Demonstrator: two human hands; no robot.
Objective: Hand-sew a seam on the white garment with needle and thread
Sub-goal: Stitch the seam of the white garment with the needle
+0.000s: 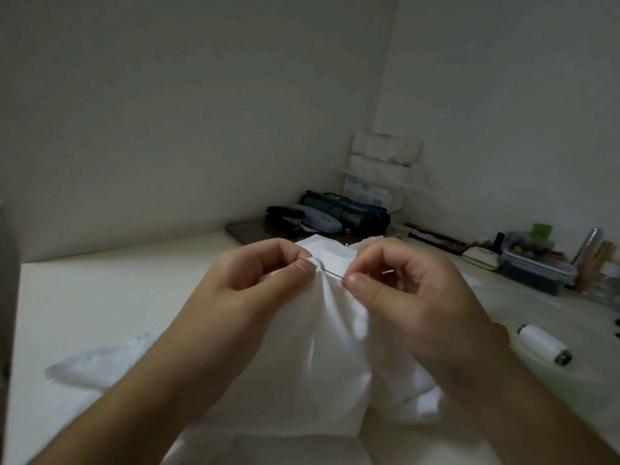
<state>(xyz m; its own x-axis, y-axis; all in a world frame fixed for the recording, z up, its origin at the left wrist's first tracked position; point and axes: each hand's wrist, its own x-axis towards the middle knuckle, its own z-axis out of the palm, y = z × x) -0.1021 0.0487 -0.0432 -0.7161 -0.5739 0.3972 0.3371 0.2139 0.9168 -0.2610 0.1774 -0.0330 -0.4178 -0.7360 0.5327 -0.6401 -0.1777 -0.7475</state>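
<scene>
A: Status on the hands?

B: Left hand (265, 276) pinches a bunched fold of the white garment (322, 347) between thumb and fingers, lifted off the table (100, 297). Probably to keep the seam edge taut and present it to the needle.

A: Right?

B: Right hand (396, 290) pinches the back end of the needle (330, 272) with thumb and forefinger. The needle runs across the gap between the hands, tip end buried in the fold at the left thumb. Looks like mid-stitch, my read.

A: Thread?

B: Can't make it out near the needle. A white spool (545, 344) lies on its side to the right, well apart from the hands.

A: Anything in the way?

B: Not really. Plastic box (533, 266) and small clutter sit at the right edge, dark cases (335, 214) in the far corner. The rest of the garment pools under the wrists; loose folds could get caught in a stitch.
</scene>
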